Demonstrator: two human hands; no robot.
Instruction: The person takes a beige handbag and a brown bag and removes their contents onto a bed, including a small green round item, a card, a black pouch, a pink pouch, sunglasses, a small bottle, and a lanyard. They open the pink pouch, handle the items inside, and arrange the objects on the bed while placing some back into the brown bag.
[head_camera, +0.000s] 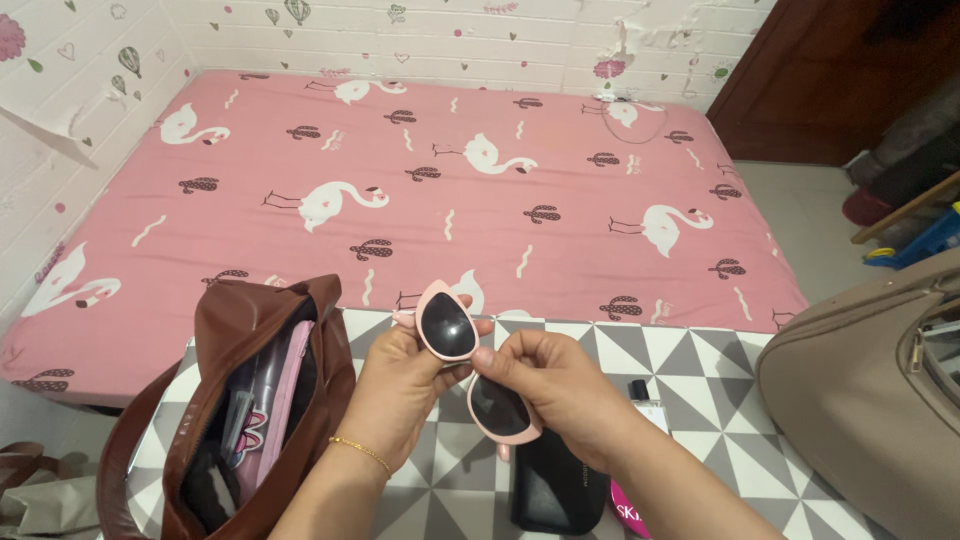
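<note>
Both hands hold a pair of pink-framed sunglasses (470, 365) with dark lenses above a grey-and-white triangle-patterned surface (700, 365). My left hand (400, 395), with a thin gold bracelet on the wrist, grips the upper lens side. My right hand (560, 385) pinches the lower lens side. Right below the hands lies a black glasses case (555, 490). To the left stands an open brown leather bag (250, 400) with a pink pouch and other small items inside.
A mattress with a pink flamingo sheet (450, 190) lies beyond the patterned surface. A beige bag (870, 370) sits at the right. A small white bottle with a black cap (645, 400) and a pink item (630, 515) lie near the case. A dark wooden door (820, 70) is at the far right.
</note>
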